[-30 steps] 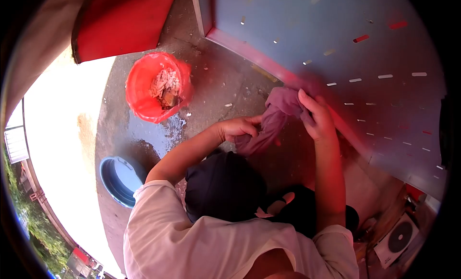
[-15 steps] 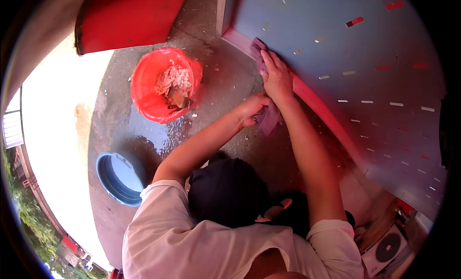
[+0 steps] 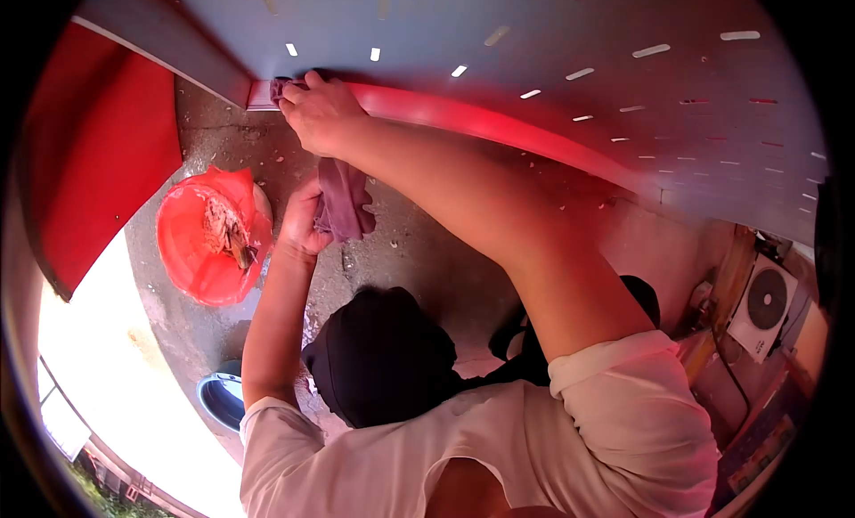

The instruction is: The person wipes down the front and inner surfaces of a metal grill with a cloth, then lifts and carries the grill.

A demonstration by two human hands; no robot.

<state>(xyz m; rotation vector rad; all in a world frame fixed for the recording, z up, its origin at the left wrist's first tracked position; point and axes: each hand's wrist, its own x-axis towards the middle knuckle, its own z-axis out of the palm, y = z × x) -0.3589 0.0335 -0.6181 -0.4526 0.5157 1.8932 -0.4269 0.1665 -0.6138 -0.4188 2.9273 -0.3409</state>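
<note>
a concrete floor [image 3: 419, 233] spreads under a slotted blue-grey panel [image 3: 552, 37], whose bottom edge carries a pink ledge [image 3: 445, 117]. at the floor's sunlit left side stand a bucket with a red liner [image 3: 169, 242], holding pale scraps, and a blue basin [image 3: 209, 399], partly hidden by the forearm. a red sheet [image 3: 98, 153] hangs at the upper left; a white fan unit [image 3: 746, 326] sits at the far right.

the purple cloth [image 3: 343, 202] runs between both hands. the right hand [image 3: 321, 113] holds one bunched end, fingers bent close together over it, against the ledge near its left end, just beside the corner. the left hand [image 3: 303, 217] is closed around the loose end below, clear of the ledge; some of its fingers are hidden behind the folds.

the wiping looks under way, not finished: the cloth covers only that left corner, and the long stretch of ledge to the right is untouched by it at this moment. whether that stretch is clean, i cannot tell.
</note>
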